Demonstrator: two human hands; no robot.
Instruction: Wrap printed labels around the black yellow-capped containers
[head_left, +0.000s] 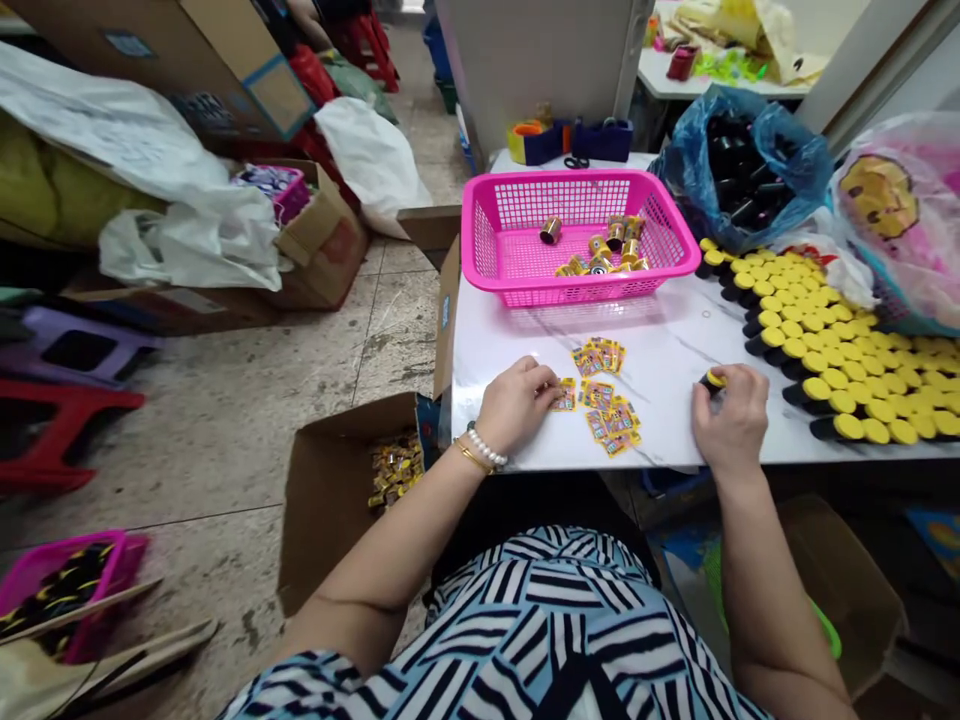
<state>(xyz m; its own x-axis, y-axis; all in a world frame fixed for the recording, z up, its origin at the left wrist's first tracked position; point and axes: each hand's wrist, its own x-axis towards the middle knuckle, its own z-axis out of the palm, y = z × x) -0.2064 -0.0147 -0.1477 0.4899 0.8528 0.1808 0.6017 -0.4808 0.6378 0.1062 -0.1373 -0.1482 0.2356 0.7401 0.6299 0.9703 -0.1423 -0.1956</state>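
A short black piece (713,382) with a flat yellow top is pinched in the right hand (731,418), right of the frame's centre. By the left hand (516,405), near the centre, a small yellow-edged printed label (568,394) is touched; whether it is pinched cannot be told. Yellow-topped pieces (862,366) are massed at the right edge.

Labels (612,420) before basket (540,298), capped pieces (862,350) right
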